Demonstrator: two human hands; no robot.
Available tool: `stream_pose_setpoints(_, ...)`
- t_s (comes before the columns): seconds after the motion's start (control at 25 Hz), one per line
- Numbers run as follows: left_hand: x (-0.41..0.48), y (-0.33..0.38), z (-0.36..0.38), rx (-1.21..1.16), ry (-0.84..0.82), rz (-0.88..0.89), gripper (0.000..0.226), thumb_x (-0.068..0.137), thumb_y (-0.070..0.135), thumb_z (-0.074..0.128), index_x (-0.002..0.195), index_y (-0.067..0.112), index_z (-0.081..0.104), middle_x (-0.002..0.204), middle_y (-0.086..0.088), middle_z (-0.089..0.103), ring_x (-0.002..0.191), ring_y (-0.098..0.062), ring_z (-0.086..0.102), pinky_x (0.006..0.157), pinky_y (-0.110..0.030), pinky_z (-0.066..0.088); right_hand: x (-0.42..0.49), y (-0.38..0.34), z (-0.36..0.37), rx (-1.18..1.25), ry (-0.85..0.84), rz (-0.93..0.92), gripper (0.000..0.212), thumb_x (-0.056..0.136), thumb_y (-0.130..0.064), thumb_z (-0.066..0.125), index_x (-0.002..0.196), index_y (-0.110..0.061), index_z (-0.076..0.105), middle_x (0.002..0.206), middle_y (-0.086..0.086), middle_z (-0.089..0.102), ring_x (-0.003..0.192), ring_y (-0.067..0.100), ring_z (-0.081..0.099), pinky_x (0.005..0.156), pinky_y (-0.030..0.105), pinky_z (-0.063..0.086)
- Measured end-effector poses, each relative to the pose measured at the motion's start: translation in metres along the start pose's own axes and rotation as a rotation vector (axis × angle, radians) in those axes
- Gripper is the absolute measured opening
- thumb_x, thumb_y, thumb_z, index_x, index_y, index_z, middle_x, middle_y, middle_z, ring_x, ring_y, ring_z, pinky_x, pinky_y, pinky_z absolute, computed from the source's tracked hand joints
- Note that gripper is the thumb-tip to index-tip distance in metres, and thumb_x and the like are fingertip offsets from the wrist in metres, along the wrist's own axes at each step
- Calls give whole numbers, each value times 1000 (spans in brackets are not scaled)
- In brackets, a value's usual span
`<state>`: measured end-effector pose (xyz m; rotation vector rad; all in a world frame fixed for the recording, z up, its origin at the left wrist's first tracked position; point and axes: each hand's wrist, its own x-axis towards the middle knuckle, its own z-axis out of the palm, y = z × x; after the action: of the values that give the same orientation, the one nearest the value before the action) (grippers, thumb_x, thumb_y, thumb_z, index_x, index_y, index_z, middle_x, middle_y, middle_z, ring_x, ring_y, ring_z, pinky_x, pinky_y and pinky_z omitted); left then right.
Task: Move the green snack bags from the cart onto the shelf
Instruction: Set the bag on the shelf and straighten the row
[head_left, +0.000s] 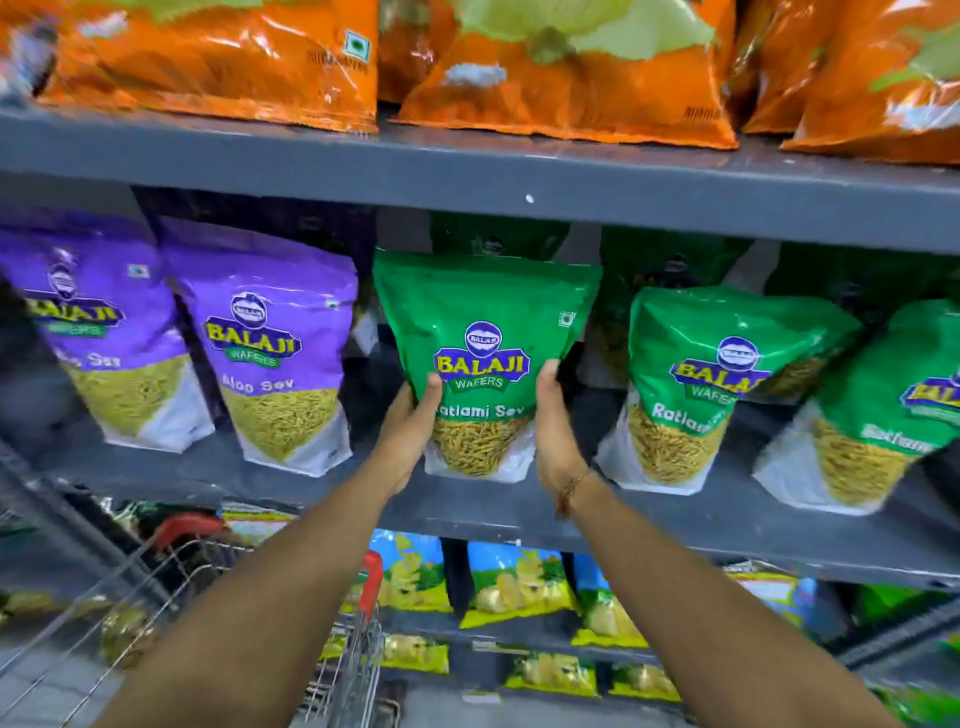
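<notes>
Both forearms reach up, left hand (410, 415) and right hand (553, 415) each clasping the green Ratlami Sev bag (483, 332) upright on the shelf (649, 514), cart (208, 587) contents too blurred to count.

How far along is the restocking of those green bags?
Two green bags already stand on the middle shelf. A third bag is in hand: left hand and right hand are setting it beside the purple bags. What is left in the cart is too blurred to tell.
</notes>
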<state>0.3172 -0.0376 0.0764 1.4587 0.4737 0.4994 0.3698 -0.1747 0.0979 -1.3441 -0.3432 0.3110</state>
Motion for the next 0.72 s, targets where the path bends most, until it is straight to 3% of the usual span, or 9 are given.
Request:
stream_pose_setpoints(0.12,-7,-1,-1,15,-26,8,39,89,41,45,123,22,50,115,4,60,104,-12,57,90,-28,43,-11,12,1,-124,14,104,55,96,-45,23,145,-19,22,138,-10,40,118,1,40,99,21,28)
stream_pose_setpoints(0.2,-9,-1,4,-37,12,37,41,88,44,47,122,21,49,120,-2,61,106,-15,58,91,-31,45,-14,11,-1,-136,40,106,57,95,-48,27,145,-20,24,144,-7,39,124,5,38,101,24,29)
stream_pose_setpoints(0.28,-17,-7,11,62,326,106,51,83,50,50,116,11,50,114,-13,62,103,-24,58,91,-35,44,-23,15,-7,-131,217,40,48,92,-49,34,129,-21,46,133,1,51,121,13,46,102,29,35)
stream_pose_setpoints(0.36,-45,-20,29,255,568,222,57,80,57,41,95,2,49,91,-22,60,88,-34,55,84,-43,40,-36,14,-27,-61,549,-62,27,90,-54,37,88,-30,51,99,15,57,95,20,52,89,41,42)
stream_pose_setpoints(0.44,-82,-29,64,324,317,393,47,83,60,33,81,15,48,74,-7,53,76,-30,49,73,-42,39,-43,1,-58,0,828,-158,25,94,-42,35,72,-29,38,88,11,49,85,20,45,80,38,38)
stream_pose_setpoints(0.52,-93,-21,113,271,-56,407,32,87,53,32,87,26,50,81,6,52,82,-16,50,77,-28,42,-35,-23,-103,13,954,-297,19,95,-32,34,78,-24,39,91,6,45,86,19,42,80,38,37)
stream_pose_setpoints(0.6,-67,0,163,117,-102,310,37,93,37,35,115,12,51,110,1,54,107,-13,51,90,-9,38,-11,-47,-149,20,916,-345,18,95,-25,34,95,-11,45,89,3,44,84,18,41,79,34,37)
stream_pose_setpoints(0.64,-53,17,183,9,-91,200,39,95,30,35,124,5,46,121,-2,52,115,-13,48,95,-8,35,2,-63,-167,46,852,-310,17,95,-22,36,99,-12,49,87,0,46,81,16,43,76,29,40)
stream_pose_setpoints(0.72,-29,43,205,-129,-76,96,30,96,23,37,114,5,53,112,-4,59,102,-8,57,91,-19,42,29,-87,-199,34,706,-216,20,85,-25,43,76,-23,61,72,-4,49,66,14,44,60,26,41)
